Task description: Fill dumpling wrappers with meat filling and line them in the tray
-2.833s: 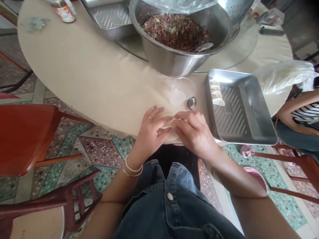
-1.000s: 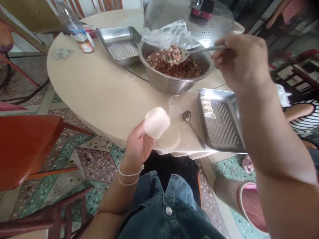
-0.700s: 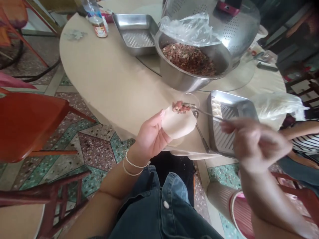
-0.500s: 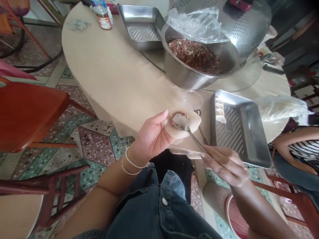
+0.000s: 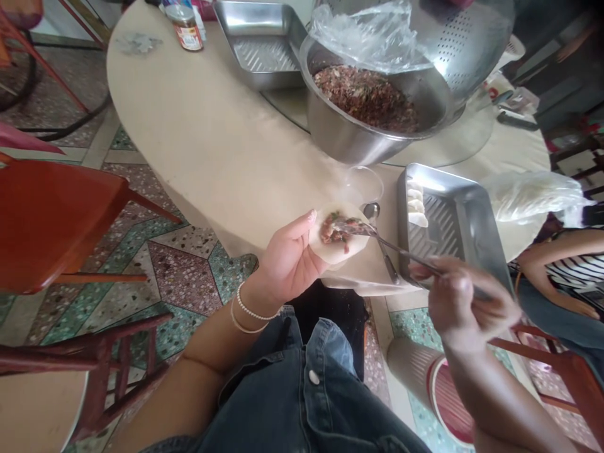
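A round dumpling wrapper (image 5: pixel 325 250) rests on the fingers of my left hand (image 5: pixel 292 258), its thumb against the near rim. Minced meat filling (image 5: pixel 333 231) with green bits lies in the middle of the wrapper. My right hand (image 5: pixel 467 302) grips the handle of a spoon (image 5: pixel 401 250), whose bowl touches the filling. Another spoon (image 5: pixel 389 264) lies on the table just beyond the wrapper. A clear round dish (image 5: pixel 363 184) sits behind it. In the metal tray (image 5: pixel 486 220) to the right, several folded dumplings (image 5: pixel 416 204) stand in a row.
A large steel pot (image 5: pixel 363 141) of minced filling stands at the back, with crumpled plastic film (image 5: pixel 368 38) over its rim. Beside it are a second metal tray (image 5: pixel 268 78) and a jar (image 5: pixel 189 34). Another person's arm (image 5: pixel 561 258) shows at the right, near a plastic bag (image 5: pixel 538 198).
My right hand has moved right and turned over, and the spoon lies flatter, its bowl now facing another way on the filling. My left hand has hardly moved.
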`<state>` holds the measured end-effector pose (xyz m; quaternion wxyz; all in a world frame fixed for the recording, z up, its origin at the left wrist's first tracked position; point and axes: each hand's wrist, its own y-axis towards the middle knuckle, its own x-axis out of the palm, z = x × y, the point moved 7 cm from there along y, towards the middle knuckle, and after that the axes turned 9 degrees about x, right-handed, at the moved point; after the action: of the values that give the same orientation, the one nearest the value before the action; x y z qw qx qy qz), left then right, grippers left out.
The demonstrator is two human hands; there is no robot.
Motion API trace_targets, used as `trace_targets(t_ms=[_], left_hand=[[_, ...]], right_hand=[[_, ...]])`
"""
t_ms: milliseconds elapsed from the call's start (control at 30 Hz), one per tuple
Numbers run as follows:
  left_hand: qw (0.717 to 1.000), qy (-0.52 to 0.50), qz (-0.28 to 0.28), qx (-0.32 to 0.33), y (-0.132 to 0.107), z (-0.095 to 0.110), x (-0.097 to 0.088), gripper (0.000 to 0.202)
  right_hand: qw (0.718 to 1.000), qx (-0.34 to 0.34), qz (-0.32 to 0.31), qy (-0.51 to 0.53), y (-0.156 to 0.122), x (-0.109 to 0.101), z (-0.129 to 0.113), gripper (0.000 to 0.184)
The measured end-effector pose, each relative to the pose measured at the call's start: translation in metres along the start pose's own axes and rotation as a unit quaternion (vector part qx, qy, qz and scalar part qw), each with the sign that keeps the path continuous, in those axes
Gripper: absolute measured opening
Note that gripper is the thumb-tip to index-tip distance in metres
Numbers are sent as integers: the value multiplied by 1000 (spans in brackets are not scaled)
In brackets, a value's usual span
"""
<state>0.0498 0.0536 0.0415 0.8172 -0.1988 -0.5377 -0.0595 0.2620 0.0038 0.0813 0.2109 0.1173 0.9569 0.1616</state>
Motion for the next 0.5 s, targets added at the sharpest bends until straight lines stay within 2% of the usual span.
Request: trace_targets(t_ms=[67, 100, 167, 233, 267, 367, 500], left_hand=[[1000, 19, 0, -8, -1, -2, -1, 39], [1000, 23, 3, -8, -1, -3, -3, 39], [1000, 26, 8, -13, -2, -4, -4, 40], [999, 23, 13, -22, -3, -5, -5, 41], [999, 23, 18, -24, -4, -5, -6, 41], [998, 33, 49, -3, -6, 2, -12, 40], [993, 39, 95, 58, -9, 19, -23, 42]], right_hand=[[995, 20, 37, 85, 15, 5, -13, 15], [991, 5, 58, 119, 25, 6, -21, 14], [983, -68, 110, 129, 46, 4, -42, 12], [973, -147, 162, 73, 69, 3, -60, 17], [969, -177, 165, 54, 82, 4, -66, 19], [970, -223, 96, 22, 125, 15, -72, 22], [976, -207, 22, -57, 171, 30, -62, 37]])
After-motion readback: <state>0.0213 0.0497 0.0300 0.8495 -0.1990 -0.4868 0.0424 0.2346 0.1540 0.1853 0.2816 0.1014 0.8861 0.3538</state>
